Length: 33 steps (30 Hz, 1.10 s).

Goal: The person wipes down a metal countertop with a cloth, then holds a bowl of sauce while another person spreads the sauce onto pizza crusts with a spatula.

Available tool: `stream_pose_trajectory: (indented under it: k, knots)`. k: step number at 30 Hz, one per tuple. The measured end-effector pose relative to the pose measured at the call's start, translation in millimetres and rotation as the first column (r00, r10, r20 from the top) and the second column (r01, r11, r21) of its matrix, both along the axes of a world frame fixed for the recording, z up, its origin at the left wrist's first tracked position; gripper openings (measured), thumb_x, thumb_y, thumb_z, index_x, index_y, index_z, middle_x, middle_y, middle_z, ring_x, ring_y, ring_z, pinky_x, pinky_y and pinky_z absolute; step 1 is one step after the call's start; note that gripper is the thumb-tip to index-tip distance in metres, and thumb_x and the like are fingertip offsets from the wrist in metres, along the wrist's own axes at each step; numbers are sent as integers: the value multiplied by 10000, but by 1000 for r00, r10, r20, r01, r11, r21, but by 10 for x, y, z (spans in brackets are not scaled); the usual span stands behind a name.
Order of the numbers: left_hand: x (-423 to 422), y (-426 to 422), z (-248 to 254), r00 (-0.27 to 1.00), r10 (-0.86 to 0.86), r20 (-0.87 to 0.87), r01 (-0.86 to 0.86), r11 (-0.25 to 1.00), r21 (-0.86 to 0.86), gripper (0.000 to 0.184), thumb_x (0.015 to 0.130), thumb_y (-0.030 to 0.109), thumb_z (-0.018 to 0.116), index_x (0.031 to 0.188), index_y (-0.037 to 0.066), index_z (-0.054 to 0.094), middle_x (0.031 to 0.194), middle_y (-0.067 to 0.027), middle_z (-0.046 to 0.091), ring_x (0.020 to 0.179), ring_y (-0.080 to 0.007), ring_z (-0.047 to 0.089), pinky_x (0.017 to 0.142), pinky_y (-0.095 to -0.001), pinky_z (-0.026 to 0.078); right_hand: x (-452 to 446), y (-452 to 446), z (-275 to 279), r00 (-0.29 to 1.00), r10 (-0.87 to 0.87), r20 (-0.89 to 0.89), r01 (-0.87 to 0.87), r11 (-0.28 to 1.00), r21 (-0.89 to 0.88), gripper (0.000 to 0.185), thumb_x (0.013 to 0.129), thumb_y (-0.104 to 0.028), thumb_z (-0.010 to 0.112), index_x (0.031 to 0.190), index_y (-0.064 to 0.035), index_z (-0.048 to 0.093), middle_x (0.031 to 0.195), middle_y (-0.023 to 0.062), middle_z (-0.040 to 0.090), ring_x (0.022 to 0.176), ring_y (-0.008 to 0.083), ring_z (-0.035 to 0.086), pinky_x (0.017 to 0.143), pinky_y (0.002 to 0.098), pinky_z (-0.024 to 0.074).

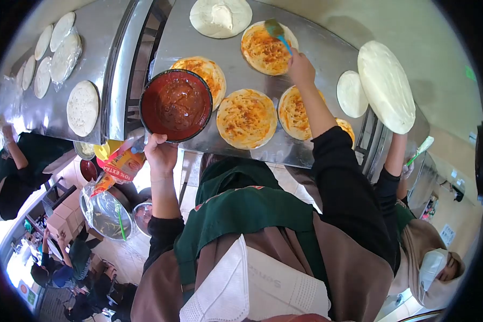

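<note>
My left hand [161, 156] grips the rim of a dark bowl [176, 105] with reddish-brown sauce inside, tilted toward me. In my right hand [301, 68] is a blue-handled spatula [275, 30], its head resting on a round flatbread [269, 49] streaked with orange sauce. More sauced flatbreads lie nearer me: one in the middle [247, 119], one partly under my right forearm [293, 112], one partly behind the bowl [205, 75]. At the far edge a flatbread [220, 17] carries a dollop of white cream.
A co-worker at right holds up a large white-coated oval bread [386, 87] beside a small white round [352, 94]. Plain rounds [82, 108] lie on the left metal table [106, 32]. Below stand a metal pot [104, 213] and a red-yellow packet [124, 163].
</note>
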State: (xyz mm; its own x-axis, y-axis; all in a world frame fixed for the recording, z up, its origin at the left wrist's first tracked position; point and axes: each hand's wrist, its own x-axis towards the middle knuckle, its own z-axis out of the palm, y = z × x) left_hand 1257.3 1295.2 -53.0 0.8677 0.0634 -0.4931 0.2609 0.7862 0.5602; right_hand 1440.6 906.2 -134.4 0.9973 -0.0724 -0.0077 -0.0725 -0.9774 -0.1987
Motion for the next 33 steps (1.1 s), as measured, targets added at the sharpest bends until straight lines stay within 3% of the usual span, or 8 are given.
stream_pose_trajectory:
  k: [3,5,6,11,13,19,23,33]
  knots:
    - [35,-20,33,1000,-10,-13,10,1000,-13,579,656,82,522,1232,44,487,1241,-77,536,1138,-238,507,963,-395,405,3,-49,43,971,-227,-79,227,974,-9,349,874,-182,487,1218,-123,487,940,163,601,823,362,621,699,476,508]
    - [61,-113,112,984,85,-155,-72,993,88,598,634,102,538,1227,44,493,1246,-85,531,1176,-256,477,994,-446,374,-84,29,-10,964,-255,-73,258,966,30,336,879,-183,472,1208,-113,489,938,174,600,827,369,620,705,481,506]
    - [39,-61,-31,996,62,-68,-60,998,35,589,656,120,557,1238,47,501,1262,-90,536,1181,-296,482,1020,-480,349,-110,15,-18,958,-280,-58,283,957,65,324,885,-185,457,1197,-104,490,935,185,599,830,375,620,711,487,504]
    - [159,-79,-53,999,-36,33,36,999,17,622,670,122,523,1283,36,465,1284,-115,525,1170,-290,510,976,-469,417,-194,206,66,971,-237,-16,237,962,132,352,879,-201,473,1219,-110,478,916,174,598,815,372,613,704,479,500]
    - [208,-92,-6,997,-71,35,70,997,8,619,671,122,519,1282,37,464,1278,-116,529,1163,-286,516,966,-464,427,-181,187,49,993,-96,-62,101,991,84,337,893,-174,430,1218,-103,485,907,187,604,799,369,634,663,470,513]
    - [198,-78,-3,996,-80,34,79,997,26,618,671,123,512,1281,40,463,1275,-107,531,1168,-276,511,970,-452,421,-187,-51,23,971,-229,-66,234,967,97,249,874,-126,430,1092,-60,532,913,194,612,831,374,631,716,476,513]
    - [195,-103,2,999,-45,13,44,996,72,646,656,131,527,1291,44,455,1300,-100,511,1187,-279,493,988,-450,405,-494,-103,203,933,-293,-209,322,938,125,251,852,-135,455,1068,-33,530,893,226,624,855,393,620,740,497,498]
    - [194,-165,76,999,-45,19,43,994,100,641,655,134,529,1285,41,458,1276,-106,528,1158,-282,513,968,-445,419,-252,132,275,952,-270,-147,296,933,203,290,872,-191,455,1121,-51,508,906,236,626,852,402,619,729,500,492]
